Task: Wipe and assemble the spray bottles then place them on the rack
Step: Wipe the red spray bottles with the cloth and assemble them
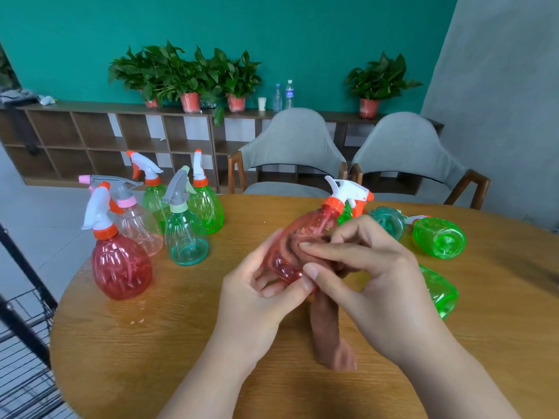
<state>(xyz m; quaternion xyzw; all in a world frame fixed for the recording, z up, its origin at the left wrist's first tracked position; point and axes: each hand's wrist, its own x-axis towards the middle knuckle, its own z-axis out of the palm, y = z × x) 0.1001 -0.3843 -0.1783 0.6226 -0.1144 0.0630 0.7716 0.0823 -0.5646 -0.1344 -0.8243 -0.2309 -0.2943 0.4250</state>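
Note:
Over the middle of the round wooden table (169,343) I hold a red spray bottle (305,228), tilted, its white and orange trigger head pointing up and right. My left hand (257,300) grips its base from below. My right hand (363,267) pinches a brown cloth (329,337) against the bottle's side; the cloth's tail hangs down to the table. Several assembled bottles stand at the left: a red one (121,264), a teal one (186,237), a clear pink one (137,222) and two green ones (207,207).
Green bottles (438,237) and a teal one (388,220) lie on their sides at the right, another green one (440,290) behind my right wrist. A black wire rack (24,343) stands at the table's left. Two grey chairs (290,152) face the far edge.

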